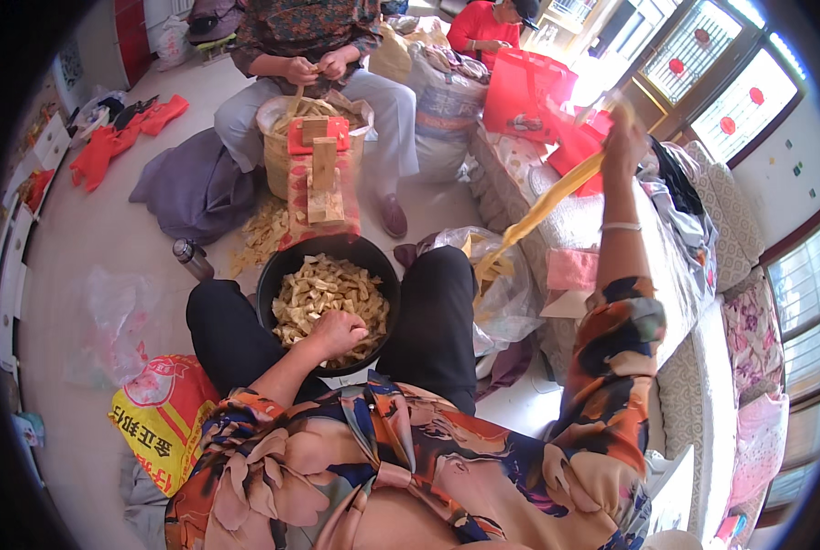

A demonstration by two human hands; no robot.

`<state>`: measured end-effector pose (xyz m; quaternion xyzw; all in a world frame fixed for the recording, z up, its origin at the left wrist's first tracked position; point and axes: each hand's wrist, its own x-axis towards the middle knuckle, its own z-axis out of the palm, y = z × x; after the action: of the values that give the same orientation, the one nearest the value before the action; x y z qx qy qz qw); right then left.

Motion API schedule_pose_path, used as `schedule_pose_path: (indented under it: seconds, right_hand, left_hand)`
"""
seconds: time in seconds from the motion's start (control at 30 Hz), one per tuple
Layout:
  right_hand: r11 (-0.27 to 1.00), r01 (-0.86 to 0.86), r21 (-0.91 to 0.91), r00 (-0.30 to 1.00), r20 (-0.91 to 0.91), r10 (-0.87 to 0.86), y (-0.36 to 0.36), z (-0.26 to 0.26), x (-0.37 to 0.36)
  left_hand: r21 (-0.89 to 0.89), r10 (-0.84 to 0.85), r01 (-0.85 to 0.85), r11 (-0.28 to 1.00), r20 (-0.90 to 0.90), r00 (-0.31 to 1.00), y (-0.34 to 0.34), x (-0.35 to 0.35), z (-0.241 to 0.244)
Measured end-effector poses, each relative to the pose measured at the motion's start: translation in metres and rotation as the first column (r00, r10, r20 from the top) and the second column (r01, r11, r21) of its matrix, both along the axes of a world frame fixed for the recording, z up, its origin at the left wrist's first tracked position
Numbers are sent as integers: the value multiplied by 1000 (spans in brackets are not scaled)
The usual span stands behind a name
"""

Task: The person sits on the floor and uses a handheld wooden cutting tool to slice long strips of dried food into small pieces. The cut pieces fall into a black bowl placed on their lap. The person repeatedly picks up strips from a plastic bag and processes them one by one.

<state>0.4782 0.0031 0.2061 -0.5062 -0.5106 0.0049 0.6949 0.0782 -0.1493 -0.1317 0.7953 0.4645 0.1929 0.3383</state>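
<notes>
My right hand [621, 141] is raised high at the right, blurred, closed on the upper end of a long yellowish strip [554, 196]. The strip slants down to a clear plastic bag [509, 302] beside my right knee. My left hand [341, 333] is curled over a black round basin [268, 302] between my knees; whether it holds anything is hidden. Short pale folded pieces [327, 289] fill much of the basin. Just beyond it, a wooden block stand [324, 172] rests on a red patterned cloth [300, 227].
Opposite me a person [307, 41] handles a strip over a woven sack [276, 158]. Another person in red [482, 31] sits farther back. A steel flask [193, 258], scraps [262, 234] and a red-yellow bag [166, 412] lie left; a covered sofa [685, 275] stands right.
</notes>
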Motion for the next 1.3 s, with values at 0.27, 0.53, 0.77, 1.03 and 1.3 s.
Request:
schedule_pose_path:
  seconds: [0.27, 0.53, 0.77, 1.03, 1.3]
  right_hand:
    - [953, 35, 302, 938, 320, -136, -23, 147, -139]
    - [911, -407, 63, 489, 858, 159, -43, -65, -208]
    - [628, -96, -772, 204, 603, 771, -46, -162, -182]
    - [10, -703, -711, 240, -224, 945, -20, -172, -240]
    - [-59, -997, -53, 0, -748, 663, -8, -177, -273]
  left_hand:
    - [-441, 162, 94, 893, 507, 847, -9, 18, 58]
    - [-139, 74, 315, 939, 975, 209, 9, 14, 149]
    - [-403, 422, 199, 893, 904, -67, 57, -12, 141]
    - [-347, 413, -226, 910, 799, 437, 60, 13, 116]
    - [-241, 345, -248, 938, 634, 692, 77, -36, 131]
